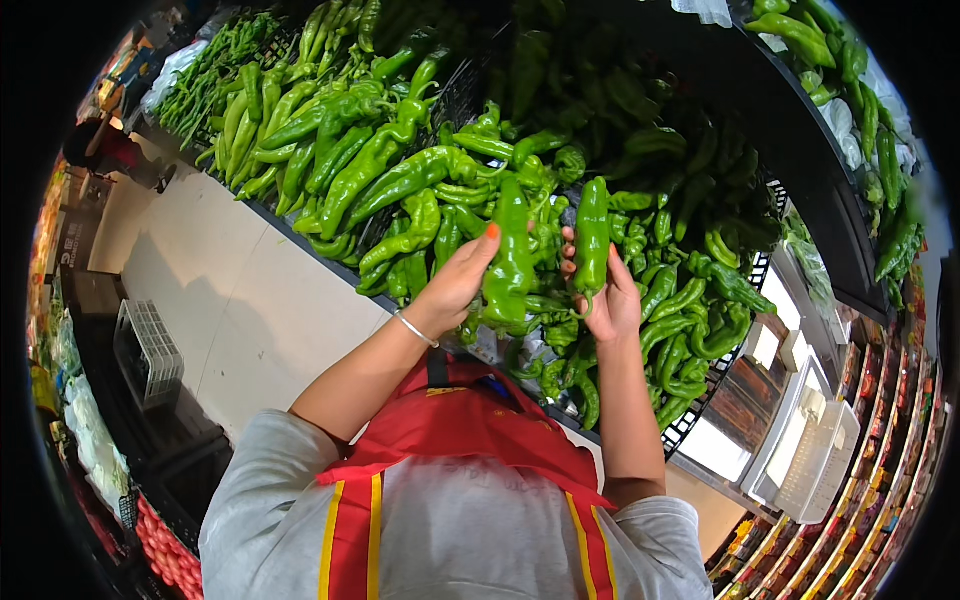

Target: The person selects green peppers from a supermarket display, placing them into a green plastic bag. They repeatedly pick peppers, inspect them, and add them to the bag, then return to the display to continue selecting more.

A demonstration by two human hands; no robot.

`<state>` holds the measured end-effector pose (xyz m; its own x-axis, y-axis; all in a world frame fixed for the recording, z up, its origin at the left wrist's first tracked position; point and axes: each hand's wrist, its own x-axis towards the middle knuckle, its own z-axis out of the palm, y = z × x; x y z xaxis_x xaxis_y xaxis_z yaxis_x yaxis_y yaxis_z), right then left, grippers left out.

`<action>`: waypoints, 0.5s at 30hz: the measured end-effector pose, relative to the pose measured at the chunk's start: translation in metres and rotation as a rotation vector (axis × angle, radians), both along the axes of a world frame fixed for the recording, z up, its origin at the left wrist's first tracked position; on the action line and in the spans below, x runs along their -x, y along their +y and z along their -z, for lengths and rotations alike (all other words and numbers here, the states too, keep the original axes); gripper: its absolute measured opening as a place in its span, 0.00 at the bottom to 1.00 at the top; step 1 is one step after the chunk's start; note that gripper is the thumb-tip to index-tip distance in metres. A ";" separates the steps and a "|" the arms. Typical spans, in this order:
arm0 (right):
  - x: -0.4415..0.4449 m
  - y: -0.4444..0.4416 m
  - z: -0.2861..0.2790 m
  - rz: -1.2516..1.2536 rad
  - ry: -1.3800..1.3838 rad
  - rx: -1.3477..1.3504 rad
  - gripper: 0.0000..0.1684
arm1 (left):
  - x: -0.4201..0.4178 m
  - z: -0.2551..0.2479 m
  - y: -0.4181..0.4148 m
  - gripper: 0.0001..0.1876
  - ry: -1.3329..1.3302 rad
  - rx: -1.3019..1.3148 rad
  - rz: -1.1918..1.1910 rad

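My left hand, with a bangle at the wrist, grips a large, wide green pepper by its side, thumb along its edge. A slimmer glossy green pepper rests upright in my right hand, its curled stem pointing down toward the palm. My right fingers wrap behind and beside it. Both peppers are held just above a heap of twisted green peppers on the display stand. To the left lies a pile of longer green peppers.
Slender green chilies lie at the far left. A black shelf with more peppers overhangs on the right, near a white perforated basket. On the left floor stands a grey crate. Another person is farther back.
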<state>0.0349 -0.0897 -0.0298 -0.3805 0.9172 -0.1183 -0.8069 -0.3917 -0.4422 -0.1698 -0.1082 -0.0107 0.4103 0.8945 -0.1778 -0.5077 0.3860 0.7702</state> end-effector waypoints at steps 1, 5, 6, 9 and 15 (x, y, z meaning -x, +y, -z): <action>0.004 -0.006 -0.001 -0.016 0.126 0.021 0.25 | -0.003 -0.004 0.000 0.31 -0.020 -0.013 0.006; 0.024 -0.025 -0.006 -0.120 0.402 -0.014 0.28 | -0.009 -0.002 0.003 0.27 -0.059 -0.075 -0.003; 0.026 -0.027 -0.009 -0.069 0.407 0.034 0.28 | -0.010 -0.003 0.005 0.26 -0.030 -0.095 -0.013; 0.037 -0.033 -0.031 0.065 0.293 0.132 0.27 | -0.012 -0.009 0.001 0.23 0.052 -0.075 -0.088; 0.025 -0.035 -0.010 0.003 0.053 0.198 0.24 | -0.011 0.018 0.009 0.28 0.822 -0.760 -0.325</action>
<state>0.0101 -0.1246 -0.0202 -0.3880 0.8792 -0.2764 -0.8283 -0.4642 -0.3138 -0.1585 -0.0995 -0.0287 0.1522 0.9269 0.3431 0.2619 -0.3726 0.8903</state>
